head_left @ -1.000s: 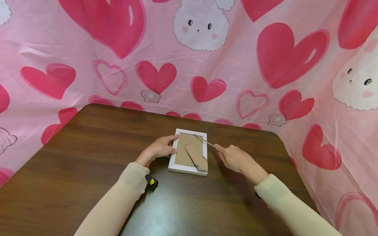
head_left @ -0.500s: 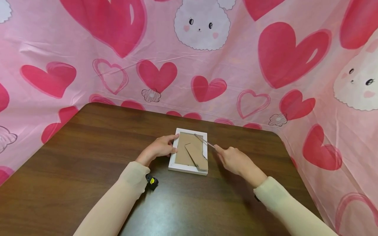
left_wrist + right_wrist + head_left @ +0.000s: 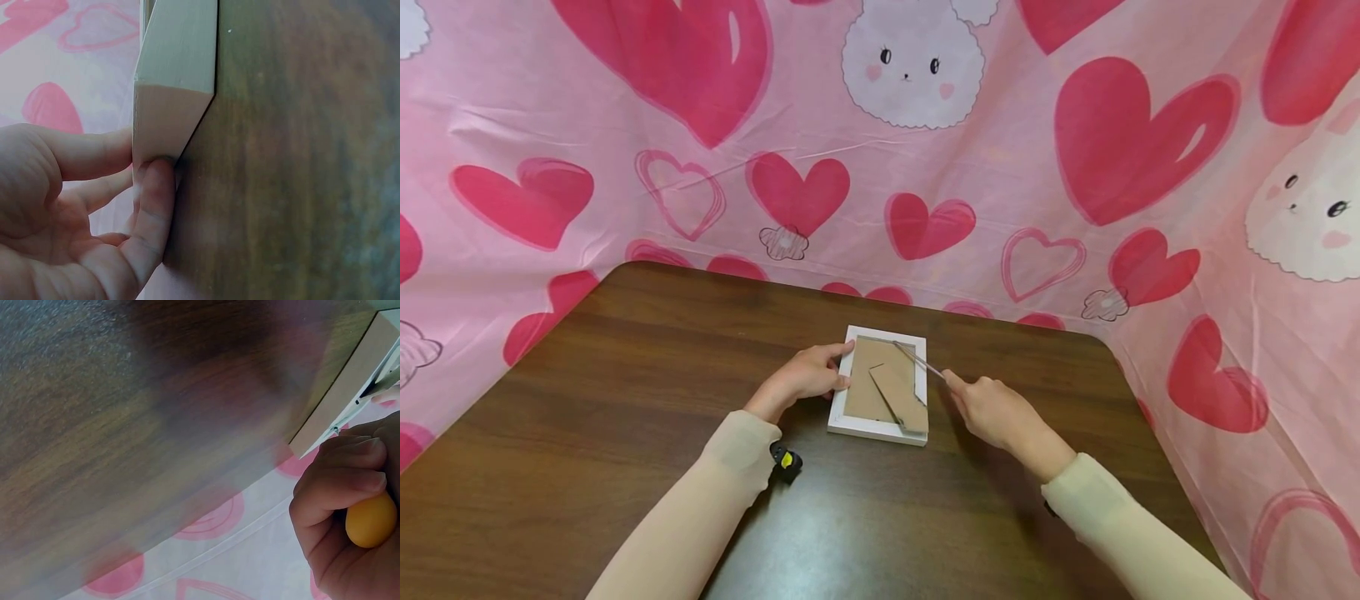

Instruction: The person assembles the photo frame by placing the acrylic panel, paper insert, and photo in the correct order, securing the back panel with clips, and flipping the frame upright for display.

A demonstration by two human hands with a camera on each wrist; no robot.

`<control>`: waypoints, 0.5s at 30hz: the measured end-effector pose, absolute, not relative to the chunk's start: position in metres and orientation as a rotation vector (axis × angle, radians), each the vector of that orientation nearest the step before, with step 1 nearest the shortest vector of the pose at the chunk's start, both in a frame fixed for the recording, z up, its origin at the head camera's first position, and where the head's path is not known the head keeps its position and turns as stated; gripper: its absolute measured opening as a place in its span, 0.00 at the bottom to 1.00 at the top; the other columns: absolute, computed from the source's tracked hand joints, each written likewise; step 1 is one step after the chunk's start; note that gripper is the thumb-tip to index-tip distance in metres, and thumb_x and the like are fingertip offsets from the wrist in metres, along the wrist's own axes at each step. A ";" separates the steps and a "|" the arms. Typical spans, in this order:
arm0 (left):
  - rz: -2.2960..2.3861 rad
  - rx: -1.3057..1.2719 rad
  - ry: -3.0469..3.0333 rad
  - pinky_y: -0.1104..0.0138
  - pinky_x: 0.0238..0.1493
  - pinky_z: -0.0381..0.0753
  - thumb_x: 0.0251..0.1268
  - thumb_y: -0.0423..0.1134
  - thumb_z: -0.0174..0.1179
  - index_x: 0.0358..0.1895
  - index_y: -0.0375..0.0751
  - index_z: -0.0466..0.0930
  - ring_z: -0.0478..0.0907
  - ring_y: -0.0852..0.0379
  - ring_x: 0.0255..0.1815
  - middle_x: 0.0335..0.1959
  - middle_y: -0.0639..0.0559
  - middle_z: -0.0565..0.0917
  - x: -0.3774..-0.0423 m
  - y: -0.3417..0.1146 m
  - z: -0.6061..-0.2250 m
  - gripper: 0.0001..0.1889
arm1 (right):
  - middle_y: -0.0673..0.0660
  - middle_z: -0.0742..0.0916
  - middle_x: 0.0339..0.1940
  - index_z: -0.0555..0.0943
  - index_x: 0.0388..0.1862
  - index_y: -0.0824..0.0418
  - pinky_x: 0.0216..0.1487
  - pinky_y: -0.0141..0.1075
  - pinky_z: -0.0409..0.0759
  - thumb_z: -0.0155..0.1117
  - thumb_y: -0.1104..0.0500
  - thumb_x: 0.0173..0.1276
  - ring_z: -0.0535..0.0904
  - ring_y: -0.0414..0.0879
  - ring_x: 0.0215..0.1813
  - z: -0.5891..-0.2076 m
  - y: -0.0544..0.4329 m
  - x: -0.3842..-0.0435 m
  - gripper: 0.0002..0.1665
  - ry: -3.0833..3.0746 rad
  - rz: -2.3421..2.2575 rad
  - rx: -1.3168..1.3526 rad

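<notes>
A white picture frame (image 3: 865,429) lies face down on the table, its brown backing board (image 3: 867,392) and slanted easel leg (image 3: 901,396) uppermost. My left hand (image 3: 805,372) holds the frame's left side. In the left wrist view, fingers (image 3: 156,197) wrap the frame's outer edge (image 3: 165,115) close to the tabletop. My right hand (image 3: 996,407) grips a screwdriver (image 3: 928,366) with a long thin metal shaft. Its tip lies at the inner top edge of the frame, over the board. The rounded yellow handle (image 3: 370,520) pokes out of the curled fist in the right wrist view.
The dark wooden table (image 3: 850,517) extends around the frame on every side. Behind it and to both sides hangs a pink cloth (image 3: 820,125) printed with hearts and bunny faces. A black device (image 3: 786,462) is strapped to the left wrist.
The right forearm and sleeve have shifted slightly down and left. The frame, the left hand and the screwdriver tip stay practically in place.
</notes>
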State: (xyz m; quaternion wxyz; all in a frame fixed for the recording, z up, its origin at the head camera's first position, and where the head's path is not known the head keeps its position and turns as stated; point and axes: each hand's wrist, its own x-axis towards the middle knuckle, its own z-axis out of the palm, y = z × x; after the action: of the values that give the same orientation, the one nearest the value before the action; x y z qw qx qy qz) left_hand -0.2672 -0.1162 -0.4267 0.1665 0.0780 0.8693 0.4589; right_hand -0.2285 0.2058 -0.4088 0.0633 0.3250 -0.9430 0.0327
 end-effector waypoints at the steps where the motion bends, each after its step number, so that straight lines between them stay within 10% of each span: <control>1: 1.306 0.221 2.475 0.66 0.36 0.78 0.70 0.35 0.67 0.83 0.48 0.65 0.79 0.52 0.31 0.39 0.43 0.79 -0.268 -0.116 -0.427 0.39 | 0.50 0.70 0.13 0.77 0.58 0.62 0.14 0.30 0.64 0.66 0.66 0.75 0.64 0.41 0.14 -0.409 0.206 -0.228 0.15 -2.838 0.096 0.987; 15: 1.301 0.212 2.474 0.65 0.36 0.78 0.70 0.36 0.67 0.83 0.50 0.65 0.78 0.52 0.31 0.40 0.42 0.79 -0.269 -0.116 -0.429 0.39 | 0.49 0.69 0.12 0.76 0.58 0.61 0.14 0.34 0.66 0.67 0.65 0.75 0.65 0.41 0.14 -0.416 0.206 -0.225 0.16 -2.779 0.092 0.969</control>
State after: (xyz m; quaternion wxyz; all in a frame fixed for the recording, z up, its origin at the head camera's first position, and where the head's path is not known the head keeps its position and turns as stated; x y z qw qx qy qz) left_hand -0.2687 -0.1160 -0.4292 0.1683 0.0745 0.8699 0.4576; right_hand -0.2254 0.2060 -0.4158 0.0985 0.3276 -0.9391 0.0310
